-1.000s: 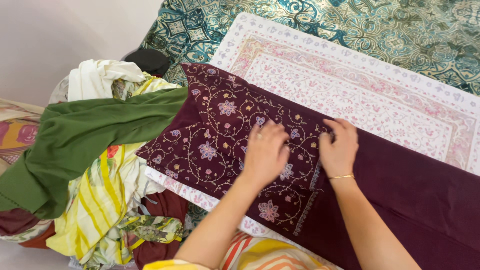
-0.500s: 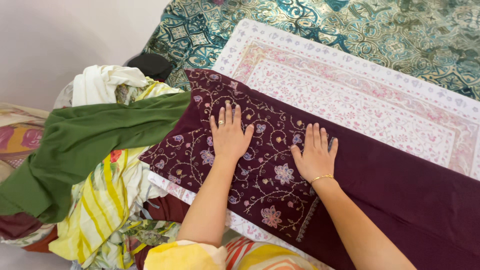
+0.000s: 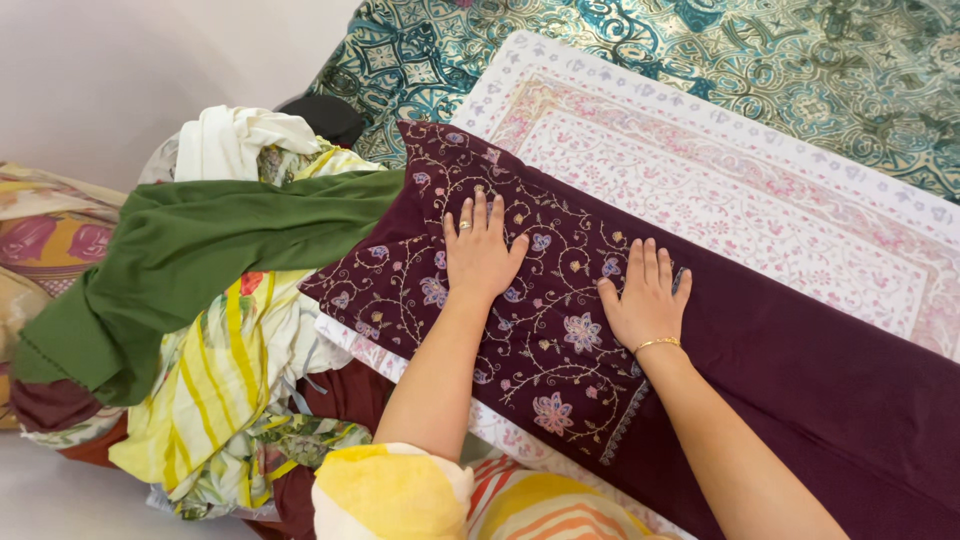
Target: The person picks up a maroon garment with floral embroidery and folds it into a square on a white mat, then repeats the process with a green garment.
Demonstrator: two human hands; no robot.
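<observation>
At the far left a green cloth (image 3: 190,265) lies draped over a heap of yellow-striped and floral laundry (image 3: 225,400), its end just reaching the maroon embroidered shawl (image 3: 560,300). Your left hand (image 3: 481,250) lies flat on the shawl's flowered end, palm down, fingers straight and slightly spread (a ring shows on one finger), gripping nothing. Your right hand (image 3: 648,300) rests flat beside it, near the embroidered border, fingers together, a thin gold bangle (image 3: 657,344) at the wrist. The shawl stretches rightward across a white and pink printed sheet (image 3: 760,190), which lies on a teal patterned bedspread (image 3: 700,50).
</observation>
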